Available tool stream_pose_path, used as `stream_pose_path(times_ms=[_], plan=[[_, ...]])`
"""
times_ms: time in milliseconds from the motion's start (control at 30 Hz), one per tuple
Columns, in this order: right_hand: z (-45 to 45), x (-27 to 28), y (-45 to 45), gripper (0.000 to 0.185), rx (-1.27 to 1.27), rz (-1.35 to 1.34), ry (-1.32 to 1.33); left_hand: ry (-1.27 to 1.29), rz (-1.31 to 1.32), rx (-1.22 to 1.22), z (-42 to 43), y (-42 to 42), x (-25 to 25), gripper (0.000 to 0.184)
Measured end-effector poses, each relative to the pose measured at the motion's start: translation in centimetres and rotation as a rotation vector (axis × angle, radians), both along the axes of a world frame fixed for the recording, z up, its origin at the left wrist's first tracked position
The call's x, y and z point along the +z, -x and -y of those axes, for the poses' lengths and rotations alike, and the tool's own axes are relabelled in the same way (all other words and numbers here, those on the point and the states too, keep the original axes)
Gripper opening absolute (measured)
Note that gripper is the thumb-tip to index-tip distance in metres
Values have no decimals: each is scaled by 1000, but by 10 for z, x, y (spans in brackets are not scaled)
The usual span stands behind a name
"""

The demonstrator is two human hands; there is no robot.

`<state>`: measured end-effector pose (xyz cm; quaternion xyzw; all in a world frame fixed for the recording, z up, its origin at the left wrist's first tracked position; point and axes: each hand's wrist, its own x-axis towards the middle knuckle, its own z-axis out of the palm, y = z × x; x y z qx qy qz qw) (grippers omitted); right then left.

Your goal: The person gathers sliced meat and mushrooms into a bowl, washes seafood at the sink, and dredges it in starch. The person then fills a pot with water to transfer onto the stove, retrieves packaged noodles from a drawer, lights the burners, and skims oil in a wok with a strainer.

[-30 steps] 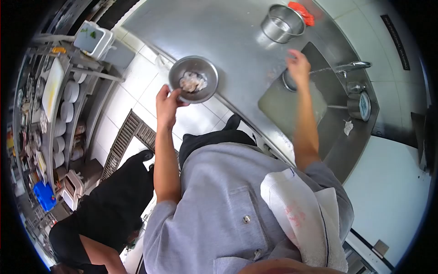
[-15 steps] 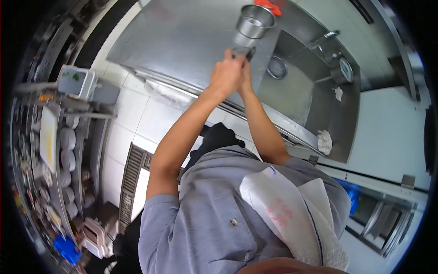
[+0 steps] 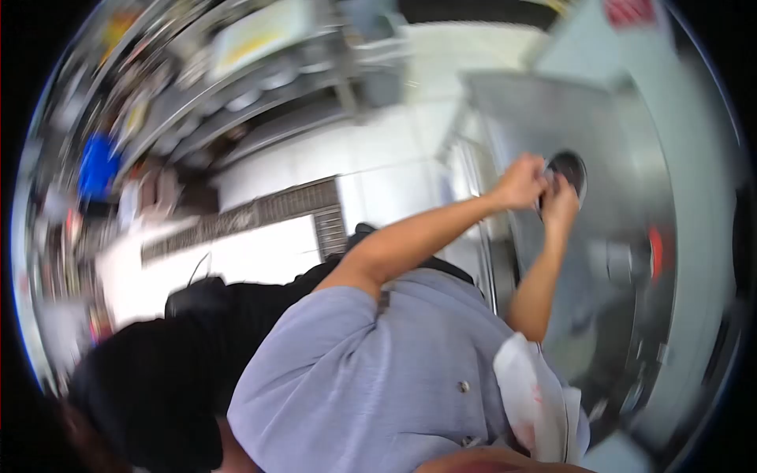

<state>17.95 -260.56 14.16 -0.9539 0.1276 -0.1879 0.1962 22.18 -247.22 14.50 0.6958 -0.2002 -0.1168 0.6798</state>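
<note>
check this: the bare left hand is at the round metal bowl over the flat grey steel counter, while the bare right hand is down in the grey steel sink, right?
The bare right hand is not down there: the head view shows it up at the round metal bowl too, over the flat grey steel counter, close to the bare left hand.

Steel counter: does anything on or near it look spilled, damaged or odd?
Nothing on the counter clearly stands out, though blur hides detail, including the contents of the bowl. Nearby, the white towel on the shirt shows reddish marks, odd on pale cloth; whether stain or print, I can't tell.
</note>
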Motion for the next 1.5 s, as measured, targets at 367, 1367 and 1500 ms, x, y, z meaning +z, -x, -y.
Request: stream_pose_path(times_ms=[367, 1367, 1500], plan=[[-462, -72, -195, 39, 991, -424, 280, 289, -381, 697, -457, -76, -95, 14], [-1452, -158, 49, 46, 2673, -134, 472, 719, -256, 2004, -1254, 254, -154, 7], [-1536, -188, 107, 39, 2641, -400, 458, 584, -461, 1950, -1360, 295, -172, 18]])
